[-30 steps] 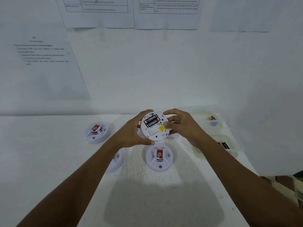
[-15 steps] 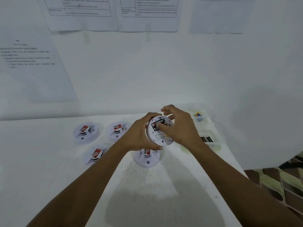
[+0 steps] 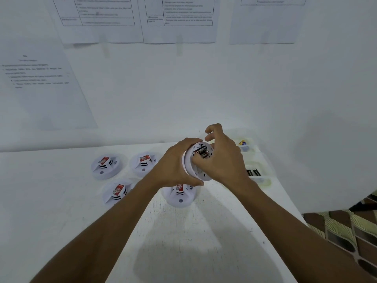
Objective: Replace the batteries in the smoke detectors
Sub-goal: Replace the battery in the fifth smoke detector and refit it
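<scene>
My left hand (image 3: pixel 175 166) grips a round white smoke detector (image 3: pixel 193 166) from its left side, held above the table with its back facing me. Black batteries (image 3: pixel 201 152) sit in its open compartment. My right hand (image 3: pixel 222 160) rests over the detector's right side, with thumb and fingertips pressing on the batteries. Four more white detectors lie on the table: one back left (image 3: pixel 106 165), one back middle (image 3: pixel 143 162), one front left (image 3: pixel 117 192), and one (image 3: pixel 179 196) just below my hands.
Clear plastic trays stand at the table's right edge: the far one (image 3: pixel 245 147) holds a blue-and-yellow battery, the near one (image 3: pixel 258 174) holds black batteries. Printed sheets (image 3: pixel 179 19) hang on the white wall behind. The white table (image 3: pixel 183 242) ends at right above a patterned floor.
My right hand has slid from the detector's rim onto its battery compartment. The view has shifted, bringing more detectors on the left into sight.
</scene>
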